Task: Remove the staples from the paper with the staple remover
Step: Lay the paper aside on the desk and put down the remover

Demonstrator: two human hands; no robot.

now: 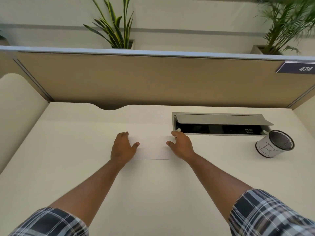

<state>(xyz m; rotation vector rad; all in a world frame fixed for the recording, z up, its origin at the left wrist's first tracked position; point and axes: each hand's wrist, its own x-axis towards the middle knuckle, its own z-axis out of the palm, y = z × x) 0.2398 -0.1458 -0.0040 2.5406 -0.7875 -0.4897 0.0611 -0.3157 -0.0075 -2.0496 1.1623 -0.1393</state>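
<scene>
A white sheet of paper (pixel 150 145) lies flat on the cream desk (pixel 71 150), hard to tell from the desktop except along its near edge. My left hand (pixel 123 148) rests on the paper's left edge, fingers stretched and thumb spread onto the sheet. My right hand (pixel 181 144) lies at the right edge, thumb pointing onto the sheet, and something small and white shows at its fingertips. I cannot make out any staples or a staple remover.
An open cable hatch (pixel 221 124) with a raised grey lid sits in the desk behind my right hand. A mesh pen cup (pixel 274 143) wrapped in white paper stands at the right. A tan partition (pixel 153 79) closes the back, with plants above.
</scene>
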